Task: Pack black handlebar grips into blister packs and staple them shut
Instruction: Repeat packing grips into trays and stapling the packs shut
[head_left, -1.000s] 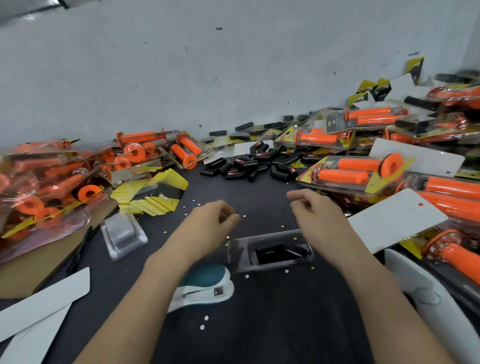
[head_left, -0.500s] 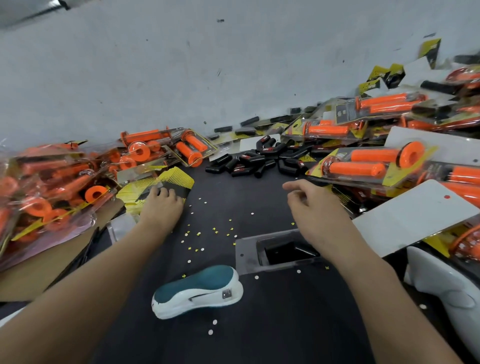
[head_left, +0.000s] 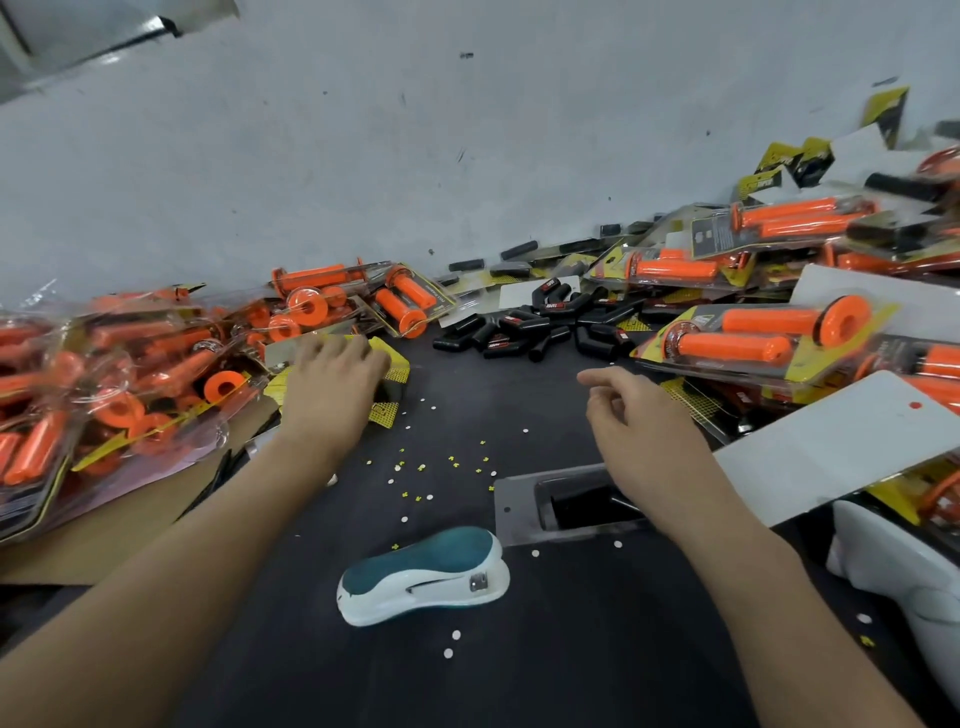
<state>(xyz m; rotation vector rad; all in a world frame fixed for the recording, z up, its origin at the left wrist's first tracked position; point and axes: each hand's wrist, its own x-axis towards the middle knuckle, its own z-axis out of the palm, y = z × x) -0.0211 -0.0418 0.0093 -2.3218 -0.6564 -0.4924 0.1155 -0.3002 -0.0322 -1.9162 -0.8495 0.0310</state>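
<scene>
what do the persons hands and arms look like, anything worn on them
Two bare hands: neither the left hand nor the right hand wears a glove, ring or watch. The left forearm and right forearm are bare too, with no sleeve in view to the frame's edge.

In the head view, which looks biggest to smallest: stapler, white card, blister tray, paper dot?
1. White card.
2. Stapler and blister tray: alike; the tray is partly hidden.
3. Paper dot.
</scene>
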